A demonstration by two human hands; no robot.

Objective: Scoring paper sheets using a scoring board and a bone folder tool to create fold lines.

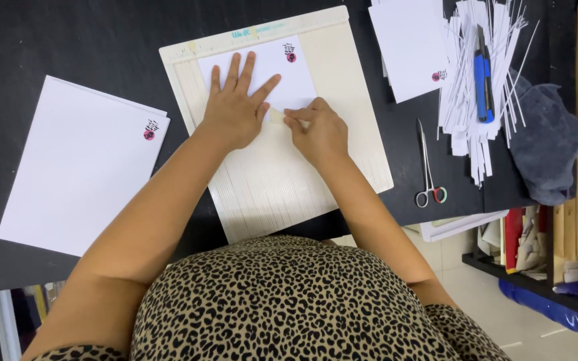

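- Right hand (pixel 321 132): its grip is pressed together, pinching a small tool I can't make out, at the sheet's near edge.
- Left hand (pixel 237 107), just beside it: fingers spread, palm flat on the white sheet (pixel 282 75).
- Under both, the sheet lies on a cream scoring board (pixel 289 180).
- Right of the right hand: scissors (pixel 428 167), then paper strips (pixel 476 100) with a blue knife (pixel 482 77).
- Left of the left hand: a paper stack (pixel 78 167) on the dark surface (pixel 68 47).

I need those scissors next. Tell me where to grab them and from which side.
Take the scissors by the ring handles, which point toward you at the table's near edge, blades pointing away. Come from the near side with the right hand; they lie flat and clear, paper strips just beyond on the right.
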